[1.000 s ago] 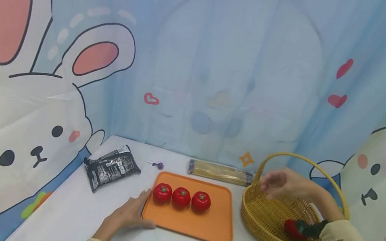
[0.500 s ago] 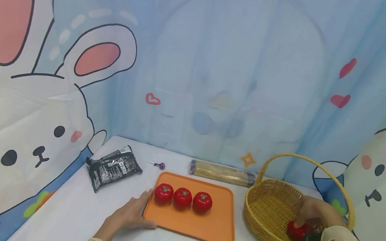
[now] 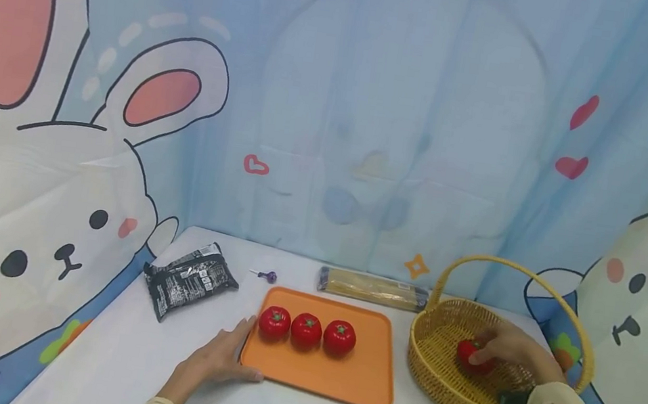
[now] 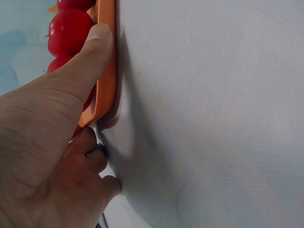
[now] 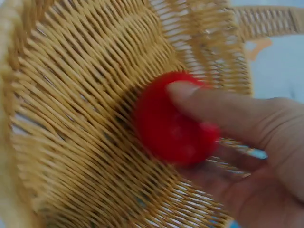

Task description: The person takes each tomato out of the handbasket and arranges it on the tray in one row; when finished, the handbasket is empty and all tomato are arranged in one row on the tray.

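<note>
Inside the wicker basket (image 3: 427, 372), my right hand (image 3: 506, 349) grips a red tomato (image 3: 468, 354), thumb on one side and fingers around the other. The right wrist view has this tomato (image 5: 166, 123) just over the woven bottom, slightly blurred; whether it touches there I cannot tell. My left hand (image 3: 220, 355) rests at the near left corner of an orange tray (image 3: 362, 378). Its thumb lies along the rim of the tray (image 4: 107, 80) in the left wrist view, the fingers around the corner. Three red tomatoes (image 3: 306, 331) sit in a row on the tray.
A black packet (image 3: 190, 281) lies at the left of the white table. Behind the tray are a small purple-headed item (image 3: 270, 277) and a long flat package of yellowish strands (image 3: 372, 289). The basket's tall handle (image 3: 506, 261) arches over my right hand. A printed curtain (image 3: 338, 95) hangs behind.
My right hand has gone down into the basket, taken hold of the tomato at its near right side and moved it left and away from me. The left hand stays at the tray.
</note>
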The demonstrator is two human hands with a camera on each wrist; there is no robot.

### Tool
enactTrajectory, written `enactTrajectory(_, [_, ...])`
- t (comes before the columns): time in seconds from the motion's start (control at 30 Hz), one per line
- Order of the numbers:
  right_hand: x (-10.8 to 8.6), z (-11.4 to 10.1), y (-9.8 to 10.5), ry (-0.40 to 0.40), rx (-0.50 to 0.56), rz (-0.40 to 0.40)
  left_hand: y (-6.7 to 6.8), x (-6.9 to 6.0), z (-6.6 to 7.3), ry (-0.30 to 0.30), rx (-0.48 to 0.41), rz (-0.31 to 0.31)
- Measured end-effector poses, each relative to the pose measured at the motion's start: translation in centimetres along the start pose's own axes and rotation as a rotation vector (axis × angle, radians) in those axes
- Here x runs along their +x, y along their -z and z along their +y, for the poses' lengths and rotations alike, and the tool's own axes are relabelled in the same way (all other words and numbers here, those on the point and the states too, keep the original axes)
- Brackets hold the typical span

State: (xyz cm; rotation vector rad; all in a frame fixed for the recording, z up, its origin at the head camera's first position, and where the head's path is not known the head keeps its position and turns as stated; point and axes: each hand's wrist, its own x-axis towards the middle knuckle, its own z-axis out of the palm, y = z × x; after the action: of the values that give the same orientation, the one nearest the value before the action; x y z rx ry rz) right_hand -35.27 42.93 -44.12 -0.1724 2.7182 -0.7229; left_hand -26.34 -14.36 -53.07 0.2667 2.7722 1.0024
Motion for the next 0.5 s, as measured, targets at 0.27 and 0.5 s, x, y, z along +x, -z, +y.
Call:
enactTrajectory(0.27, [1.6, 0.8, -2.7, 0.049, 0.037, 0.161, -0.2, 0.2, 0.0, -0.029, 0.000, 0.001])
enactTrajectory(0.5, [1.7, 0.5, -3.1, 0.055, 0.041, 0.186, -0.1, 0.1, -0.2, 0.002, 0.002, 0.005])
